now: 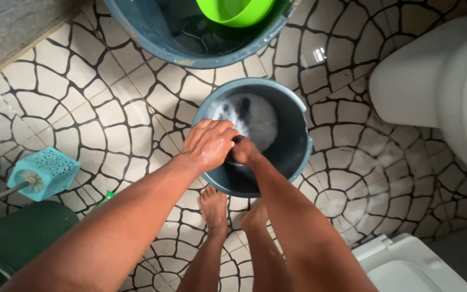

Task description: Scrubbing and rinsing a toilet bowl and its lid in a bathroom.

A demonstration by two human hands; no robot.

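A small grey-blue bucket (297, 135) stands on the tiled floor, with white soapy foam (255, 116) inside. Both my hands reach into it at its near left side. My left hand (207, 145) is wet and curled over a dark piece of cloth (234, 160) at the rim. My right hand (244, 151) is closed on the same dark cloth, right against the left hand. Most of the cloth is hidden under my hands. My bare feet (214, 208) stand just in front of the bucket.
A larger blue tub (152, 38) with water and a green bowl (234, 12) sits beyond. A white toilet (439, 81) is at right, a white lid (406, 267) at lower right. A turquoise brush holder (47, 172) and a dark green bin (12, 238) stand at left.
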